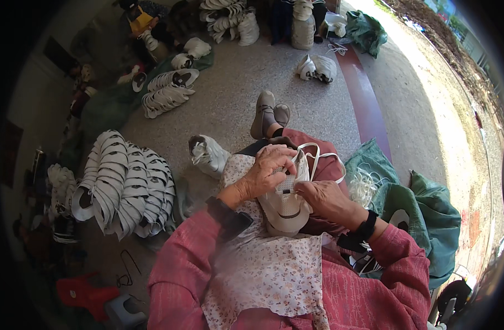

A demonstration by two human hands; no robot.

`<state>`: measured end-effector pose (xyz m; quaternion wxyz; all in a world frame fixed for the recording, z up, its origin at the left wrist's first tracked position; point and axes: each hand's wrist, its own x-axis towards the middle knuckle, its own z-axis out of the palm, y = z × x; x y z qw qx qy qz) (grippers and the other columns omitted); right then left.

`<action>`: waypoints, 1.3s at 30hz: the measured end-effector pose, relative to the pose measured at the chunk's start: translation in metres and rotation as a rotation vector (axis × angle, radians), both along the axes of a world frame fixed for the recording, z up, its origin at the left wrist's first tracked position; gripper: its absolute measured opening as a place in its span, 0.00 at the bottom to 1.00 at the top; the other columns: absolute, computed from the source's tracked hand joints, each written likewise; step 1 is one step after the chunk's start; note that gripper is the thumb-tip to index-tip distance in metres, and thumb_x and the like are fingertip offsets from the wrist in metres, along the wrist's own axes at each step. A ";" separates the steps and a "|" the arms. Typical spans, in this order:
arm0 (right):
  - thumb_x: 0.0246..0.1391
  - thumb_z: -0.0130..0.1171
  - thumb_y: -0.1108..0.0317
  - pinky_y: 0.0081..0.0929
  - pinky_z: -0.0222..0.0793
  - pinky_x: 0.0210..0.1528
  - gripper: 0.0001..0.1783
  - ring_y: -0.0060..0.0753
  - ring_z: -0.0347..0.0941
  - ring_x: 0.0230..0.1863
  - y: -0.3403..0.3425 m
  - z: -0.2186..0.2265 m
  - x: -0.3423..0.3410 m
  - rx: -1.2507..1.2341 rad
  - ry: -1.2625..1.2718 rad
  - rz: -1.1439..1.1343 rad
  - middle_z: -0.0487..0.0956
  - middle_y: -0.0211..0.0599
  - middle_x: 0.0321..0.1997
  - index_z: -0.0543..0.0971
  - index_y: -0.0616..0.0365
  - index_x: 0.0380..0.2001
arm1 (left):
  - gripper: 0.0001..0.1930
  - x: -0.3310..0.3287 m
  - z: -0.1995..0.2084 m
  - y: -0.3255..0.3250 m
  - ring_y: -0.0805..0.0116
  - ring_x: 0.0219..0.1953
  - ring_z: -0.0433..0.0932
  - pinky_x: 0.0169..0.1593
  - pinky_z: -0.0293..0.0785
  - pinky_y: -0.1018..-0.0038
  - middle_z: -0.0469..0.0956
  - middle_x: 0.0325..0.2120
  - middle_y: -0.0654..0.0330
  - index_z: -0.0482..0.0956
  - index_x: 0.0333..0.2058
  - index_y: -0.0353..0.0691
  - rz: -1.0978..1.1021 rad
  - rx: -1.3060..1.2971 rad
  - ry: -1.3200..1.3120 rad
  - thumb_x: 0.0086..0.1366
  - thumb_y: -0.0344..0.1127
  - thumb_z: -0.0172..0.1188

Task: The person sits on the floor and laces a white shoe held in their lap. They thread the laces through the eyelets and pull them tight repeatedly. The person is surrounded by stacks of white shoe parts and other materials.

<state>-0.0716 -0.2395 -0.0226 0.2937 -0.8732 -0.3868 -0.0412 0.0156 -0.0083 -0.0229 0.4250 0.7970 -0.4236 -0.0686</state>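
A white mesh shoe upper (287, 214) rests on my lap with its rounded toe toward me. A white shoelace (317, 147) loops loosely from its far end and droops to the right. My left hand (271, 169) lies over the upper's left side, fingers curled and pinched at the lacing area. From the right, my right hand (328, 199) grips the upper's side edge, thumb near the middle of the lacing. Whether the left fingertips also pinch the lace is too small to tell. A floral apron (268, 275) covers my lap.
Several stacked rows of white shoe uppers (125, 181) stand at left. One laced upper (208, 155) sits beside my knee. Green sacks (428, 214) and a bundle of white laces (364, 184) lie at right. A red stool (81, 294) is lower left; a person (142, 22) works far left.
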 end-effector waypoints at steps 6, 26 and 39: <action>0.56 0.53 0.71 0.43 0.73 0.32 0.14 0.48 0.81 0.36 0.004 0.003 -0.003 -0.085 -0.025 -0.020 0.79 0.42 0.33 0.66 0.59 0.45 | 0.15 0.001 -0.002 0.002 0.51 0.69 0.59 0.73 0.43 0.55 0.71 0.61 0.54 0.80 0.40 0.43 -0.003 0.020 0.002 0.55 0.34 0.52; 0.64 0.55 0.65 0.44 0.73 0.28 0.10 0.54 0.79 0.28 0.012 -0.004 -0.004 0.078 0.183 -0.148 0.80 0.45 0.28 0.68 0.56 0.43 | 0.16 0.008 0.003 -0.001 0.52 0.70 0.56 0.74 0.38 0.55 0.69 0.64 0.54 0.85 0.41 0.48 -0.065 0.109 0.048 0.61 0.36 0.49; 0.61 0.54 0.69 0.45 0.71 0.23 0.12 0.54 0.79 0.27 0.022 0.006 -0.008 -0.042 0.213 -0.216 0.78 0.47 0.26 0.66 0.61 0.44 | 0.13 0.004 0.000 -0.003 0.54 0.72 0.54 0.75 0.32 0.51 0.68 0.64 0.56 0.84 0.38 0.50 -0.034 0.121 0.058 0.57 0.35 0.53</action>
